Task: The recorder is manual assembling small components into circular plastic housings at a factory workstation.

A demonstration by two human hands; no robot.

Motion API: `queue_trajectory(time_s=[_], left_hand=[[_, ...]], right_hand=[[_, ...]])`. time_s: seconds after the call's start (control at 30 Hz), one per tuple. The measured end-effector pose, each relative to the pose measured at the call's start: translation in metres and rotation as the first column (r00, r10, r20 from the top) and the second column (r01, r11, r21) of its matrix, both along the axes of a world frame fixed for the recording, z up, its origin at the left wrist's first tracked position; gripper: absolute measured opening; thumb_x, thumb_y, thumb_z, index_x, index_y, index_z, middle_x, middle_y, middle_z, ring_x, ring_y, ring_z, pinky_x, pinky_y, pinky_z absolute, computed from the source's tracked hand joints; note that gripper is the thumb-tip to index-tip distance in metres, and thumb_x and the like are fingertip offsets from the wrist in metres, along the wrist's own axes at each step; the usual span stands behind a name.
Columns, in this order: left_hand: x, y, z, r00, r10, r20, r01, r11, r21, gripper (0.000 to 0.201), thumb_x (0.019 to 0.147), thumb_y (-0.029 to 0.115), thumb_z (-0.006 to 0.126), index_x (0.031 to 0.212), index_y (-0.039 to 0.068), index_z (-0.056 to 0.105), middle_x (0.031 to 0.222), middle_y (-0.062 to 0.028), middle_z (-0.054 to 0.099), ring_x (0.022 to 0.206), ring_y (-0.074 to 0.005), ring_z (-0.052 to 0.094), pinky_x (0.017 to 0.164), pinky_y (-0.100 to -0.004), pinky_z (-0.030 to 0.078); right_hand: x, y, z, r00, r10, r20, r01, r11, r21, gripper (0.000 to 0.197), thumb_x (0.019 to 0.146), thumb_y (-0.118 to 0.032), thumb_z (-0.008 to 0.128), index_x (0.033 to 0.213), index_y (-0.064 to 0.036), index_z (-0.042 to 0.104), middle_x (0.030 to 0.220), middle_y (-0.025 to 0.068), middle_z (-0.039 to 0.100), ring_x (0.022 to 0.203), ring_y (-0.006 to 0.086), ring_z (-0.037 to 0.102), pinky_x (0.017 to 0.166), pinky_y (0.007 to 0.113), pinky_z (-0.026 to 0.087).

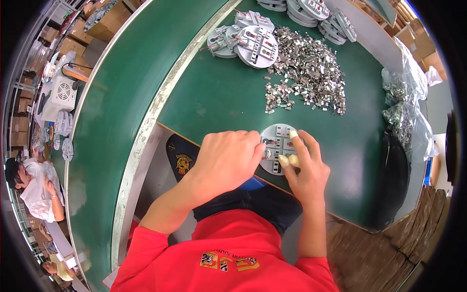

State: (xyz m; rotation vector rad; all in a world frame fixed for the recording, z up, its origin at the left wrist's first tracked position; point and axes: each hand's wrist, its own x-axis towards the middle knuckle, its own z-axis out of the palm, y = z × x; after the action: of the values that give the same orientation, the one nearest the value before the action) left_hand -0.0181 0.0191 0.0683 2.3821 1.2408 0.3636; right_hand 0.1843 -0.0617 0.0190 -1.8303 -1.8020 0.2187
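Observation:
A round light-grey plastic base (274,167) with black slots and small red and black fittings lies near the table's front edge, between my hands. My left hand (226,158) is closed at its left rim, the curled fingers and thumb pressed against it. Over the right half of the base is my right hand (307,170), with pale yellow covers on several fingertips. Its index fingertip touches the upper right of the base. The thumb and another covered fingertip come together lower down, and whatever is between them is too small to make out.
A heap of small metal pieces (316,68) spreads beyond the base. Similar grey bases (258,46), some with red wires, are stacked at its left, with more stacks (338,27) behind. Clear plastic bags (406,117) and a black chair back (389,180) stand right. A white-edged green conveyor (104,121) runs left.

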Motion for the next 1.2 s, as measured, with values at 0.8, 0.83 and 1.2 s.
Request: queue_trajectory(time_s=[0.8, 0.83, 1.2], left_hand=[[0.02, 0.07, -0.035, 0.846, -0.057, 0.531, 0.113, 0.991, -0.073, 0.008, 0.097, 0.014, 0.074, 0.099, 0.007, 0.071, 0.093, -0.0006, 0.068, 0.081, -0.0135, 0.065, 0.072, -0.0297, 0.053], [0.021, 0.066, -0.031, 0.76, 0.068, 0.646, 0.157, 0.946, -0.284, 0.009, 0.098, 0.013, 0.073, 0.099, 0.005, 0.07, 0.092, -0.0002, 0.069, 0.081, -0.0105, 0.064, 0.072, -0.0284, 0.052], [0.032, 0.028, -0.014, 0.559, 0.354, 0.75, 0.248, 0.792, -0.558, 0.013, 0.102, 0.013, 0.07, 0.098, 0.001, 0.066, 0.088, 0.0002, 0.068, 0.077, -0.0033, 0.059, 0.069, -0.023, 0.05]], right_hand=[[0.005, 0.008, -0.003, 0.996, 0.019, 0.082, -0.047, 0.933, 0.356, 0.039, 0.079, -0.017, 0.082, 0.116, -0.0091, 0.073, 0.123, 0.011, 0.07, 0.07, 0.0203, 0.071, 0.056, 0.032, 0.054], [0.005, 0.011, 0.0, 0.996, 0.022, 0.083, -0.05, 0.934, 0.355, 0.039, 0.079, -0.017, 0.082, 0.116, -0.0091, 0.073, 0.123, 0.011, 0.07, 0.07, 0.0203, 0.071, 0.056, 0.032, 0.054], [-0.004, 0.048, 0.021, 0.959, 0.006, 0.284, -0.209, 0.693, 0.69, 0.02, 0.078, -0.015, 0.08, 0.094, -0.0045, 0.075, 0.095, 0.0079, 0.072, 0.061, 0.0137, 0.064, 0.049, 0.026, 0.045]])
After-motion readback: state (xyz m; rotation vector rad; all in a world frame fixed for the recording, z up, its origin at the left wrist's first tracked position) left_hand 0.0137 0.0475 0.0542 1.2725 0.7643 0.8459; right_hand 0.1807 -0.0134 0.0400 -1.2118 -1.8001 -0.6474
